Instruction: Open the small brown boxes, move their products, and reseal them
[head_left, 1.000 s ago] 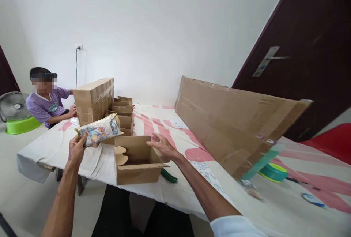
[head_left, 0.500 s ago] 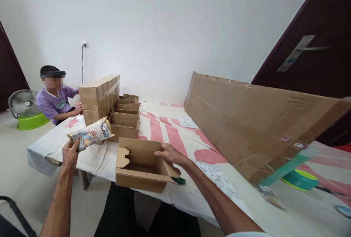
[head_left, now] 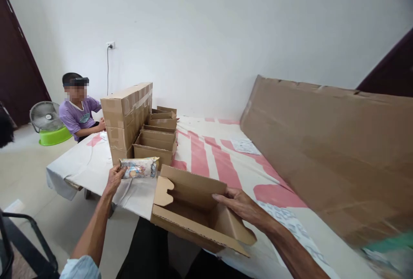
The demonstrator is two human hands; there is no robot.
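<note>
My left hand (head_left: 115,178) pinches one end of a plastic packet (head_left: 140,168) with a coloured picture printed on it. The packet is held level, just left of an open cardboard box (head_left: 190,234). That box sits at the table's near edge, flaps up, and its visible inside shows nothing but bare cardboard. My right hand (head_left: 240,203) grips the box's right rear rim, thumb inside and fingers behind the wall. Beyond the packet stand several more open cardboard boxes (head_left: 155,155) in a row.
Closed, taped cartons (head_left: 121,119) are stacked left of the open boxes. A large cardboard sheet (head_left: 322,150) leans along the right side. Across the table (head_left: 80,162) sits a person in a purple shirt (head_left: 77,117); a fan (head_left: 47,116) stands behind. A printed sheet (head_left: 290,223) lies near my right arm.
My left hand has brought the packet closer to the open box and levelled it. My right hand still holds the box rim. The view has turned left.
</note>
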